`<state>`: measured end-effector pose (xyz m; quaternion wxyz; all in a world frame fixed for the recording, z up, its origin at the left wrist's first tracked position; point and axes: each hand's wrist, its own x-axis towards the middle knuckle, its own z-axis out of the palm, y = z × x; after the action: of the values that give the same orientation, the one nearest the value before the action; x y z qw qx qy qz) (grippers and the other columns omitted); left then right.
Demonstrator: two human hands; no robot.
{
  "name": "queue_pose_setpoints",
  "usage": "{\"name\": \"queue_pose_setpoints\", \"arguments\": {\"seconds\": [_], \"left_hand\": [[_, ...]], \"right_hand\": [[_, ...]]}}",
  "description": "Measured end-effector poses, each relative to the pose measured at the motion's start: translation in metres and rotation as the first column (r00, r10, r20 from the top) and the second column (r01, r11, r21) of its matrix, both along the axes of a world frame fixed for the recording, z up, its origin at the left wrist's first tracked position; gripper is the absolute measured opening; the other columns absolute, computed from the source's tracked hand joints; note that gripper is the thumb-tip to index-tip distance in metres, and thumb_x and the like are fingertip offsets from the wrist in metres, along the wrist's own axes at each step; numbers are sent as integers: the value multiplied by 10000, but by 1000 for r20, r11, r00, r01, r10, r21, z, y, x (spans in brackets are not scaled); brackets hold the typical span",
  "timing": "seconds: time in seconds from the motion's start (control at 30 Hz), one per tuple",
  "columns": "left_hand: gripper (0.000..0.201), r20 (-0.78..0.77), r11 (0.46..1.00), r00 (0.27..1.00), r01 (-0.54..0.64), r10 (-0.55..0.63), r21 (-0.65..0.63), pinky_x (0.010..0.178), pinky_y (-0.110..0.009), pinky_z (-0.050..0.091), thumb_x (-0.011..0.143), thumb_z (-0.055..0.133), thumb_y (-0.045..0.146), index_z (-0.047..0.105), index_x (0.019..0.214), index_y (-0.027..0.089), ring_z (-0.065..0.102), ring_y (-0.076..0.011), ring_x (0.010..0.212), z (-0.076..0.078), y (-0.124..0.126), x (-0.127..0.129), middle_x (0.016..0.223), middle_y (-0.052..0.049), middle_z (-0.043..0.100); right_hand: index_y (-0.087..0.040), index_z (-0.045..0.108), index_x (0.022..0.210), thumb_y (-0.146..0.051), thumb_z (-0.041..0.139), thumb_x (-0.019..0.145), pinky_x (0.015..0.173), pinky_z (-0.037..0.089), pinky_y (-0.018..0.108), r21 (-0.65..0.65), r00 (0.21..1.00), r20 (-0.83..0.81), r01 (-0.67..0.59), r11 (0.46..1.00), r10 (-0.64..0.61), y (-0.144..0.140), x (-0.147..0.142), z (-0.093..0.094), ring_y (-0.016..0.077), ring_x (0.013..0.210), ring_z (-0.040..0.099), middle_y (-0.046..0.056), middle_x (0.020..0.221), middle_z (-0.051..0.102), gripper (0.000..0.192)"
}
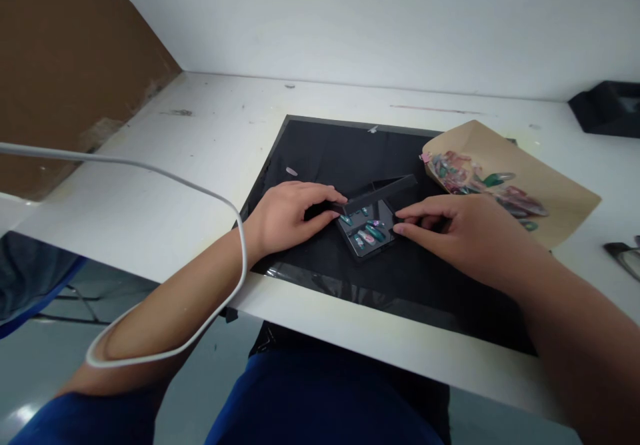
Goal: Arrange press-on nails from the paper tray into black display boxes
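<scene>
A small black box (371, 253) lies on the black mat with its lid (385, 189) tilted open. Inside it are several press-on nails (374, 233), green, pink and patterned. My left hand (287, 218) pinches the box's left corner by the lid, between thumb and forefinger. At the right edge of the box, my right hand (460, 231) has its thumb and forefinger close together against the side. Its other fingers are curled under and partly hidden.
A brown paper sheet (565, 195) bears a pile of loose nails (500, 191) at the right. One pale nail (291, 171) lies on the black mat (320, 148). A white cable (190, 181) loops around my left forearm. A black holder (603, 108) stands far right, glasses (627, 255) below it.
</scene>
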<state>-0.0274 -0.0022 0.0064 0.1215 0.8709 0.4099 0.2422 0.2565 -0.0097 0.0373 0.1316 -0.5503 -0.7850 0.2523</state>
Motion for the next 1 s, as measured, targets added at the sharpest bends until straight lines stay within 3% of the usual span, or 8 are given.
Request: {"name": "queue_pose_setpoints", "arguments": {"seconds": [0.2,0.4,0.6,0.77,1.0], "left_hand": [[239,-5,1000,1000,3,-3,-8,959,-333,592,970,615,320,719,1168,237,726,-211,1127,-1,1,-2,1210,-33,765],[235,-24,1000,1000,-10,10,9,985,-367,577,969,617,321,716,1169,249,723,-218,1138,-2,1,-2,1204,-22,769],[252,-25,1000,1000,-5,4,-21,995,-368,572,956,599,285,715,1175,236,719,-219,1150,1,0,-1,1230,-32,759],[250,-14,1000,1000,-9,8,-16,995,-376,573,962,595,310,718,1167,239,720,-219,1148,0,0,-1,1219,-35,764],[242,-7,1000,1000,3,-3,-12,973,-357,580,960,600,292,715,1164,230,722,-217,1146,1,0,-2,1220,-34,764]], "right_hand": [[-296,819,1024,-353,726,825,560,508,333,-10,999,-26,-33,999,33,0,4,-1,205,663,684,23,817,768,227],[-280,817,1045,-353,744,820,527,465,311,-20,999,38,4,1000,-3,-1,3,-2,182,589,642,18,728,731,247],[-247,802,1103,-356,744,821,556,479,324,3,998,66,-8,1000,8,-2,3,-3,194,630,649,31,764,737,308],[-264,810,982,-361,715,843,542,464,313,-4,998,46,-41,999,41,-1,3,-2,182,611,638,20,729,726,194],[-257,760,1073,-360,662,894,638,474,351,110,983,138,-135,985,120,-3,7,-6,230,760,670,40,884,750,229]]}}
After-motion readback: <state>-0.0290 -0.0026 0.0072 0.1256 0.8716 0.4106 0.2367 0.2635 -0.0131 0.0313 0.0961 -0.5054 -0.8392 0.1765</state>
